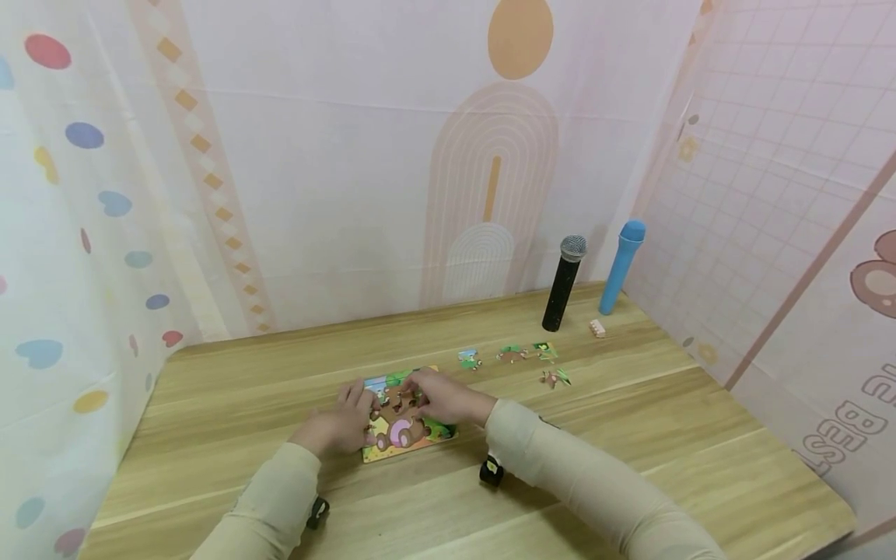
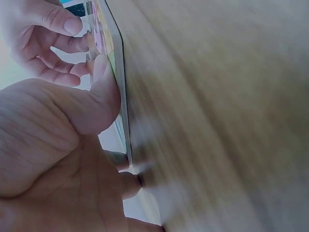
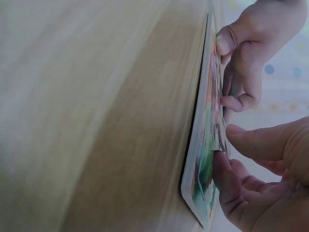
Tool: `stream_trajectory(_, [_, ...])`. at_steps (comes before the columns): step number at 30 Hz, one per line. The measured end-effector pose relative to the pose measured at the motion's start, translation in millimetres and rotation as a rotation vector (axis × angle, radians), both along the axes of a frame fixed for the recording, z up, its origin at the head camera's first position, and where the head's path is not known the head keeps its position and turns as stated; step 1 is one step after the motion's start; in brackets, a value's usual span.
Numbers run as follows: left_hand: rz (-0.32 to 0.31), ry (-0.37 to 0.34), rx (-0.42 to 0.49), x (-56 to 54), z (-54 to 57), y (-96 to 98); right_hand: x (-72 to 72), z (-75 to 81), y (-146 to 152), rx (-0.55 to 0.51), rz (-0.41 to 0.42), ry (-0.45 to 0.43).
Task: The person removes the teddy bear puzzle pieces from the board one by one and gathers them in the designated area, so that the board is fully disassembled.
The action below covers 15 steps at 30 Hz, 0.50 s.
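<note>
Pale backdrop (image 1: pixel 336 194) with arch print (image 1: pixel 458 171) behind wood-grain table (image 1: pixel 672 435); coloured spots (image 1: pixel 85 135) at left, pink grid (image 1: pixel 763 140) at right.

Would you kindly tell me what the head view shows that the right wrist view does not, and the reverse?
Only the head view: black microphone, blue microphone, pink block, stray pieces and sleeves.
Only the right wrist view: the puzzle nearly edge-on, from low down.
Both: the puzzle itself, left hand, right hand, table and patterned backdrop.

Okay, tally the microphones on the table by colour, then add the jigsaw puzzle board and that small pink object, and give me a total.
Black microphone: 1
Blue microphone: 1
Jigsaw puzzle board: 1
Small pink object: 1
Total: 4
</note>
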<state>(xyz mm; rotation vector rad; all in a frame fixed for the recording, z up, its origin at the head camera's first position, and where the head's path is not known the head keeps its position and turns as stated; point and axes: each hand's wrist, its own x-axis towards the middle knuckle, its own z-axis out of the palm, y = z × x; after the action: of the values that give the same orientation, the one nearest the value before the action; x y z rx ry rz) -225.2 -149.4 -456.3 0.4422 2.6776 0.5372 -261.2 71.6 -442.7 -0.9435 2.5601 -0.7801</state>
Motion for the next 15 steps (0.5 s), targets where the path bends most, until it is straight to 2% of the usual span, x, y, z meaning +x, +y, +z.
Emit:
stream_trajectory(5, [-0.005, -0.007, -0.004, 1.1, 3.6, 0.4, 0.5, 0.0, -1.7, 0.006, -0.006, 0.018])
stream_trajectory(15, [0.009, 0.024, -0.002, -2.8, -6.2, -0.9, 1.0, -3.7, -2.7, 0.004, -0.001, 0.050])
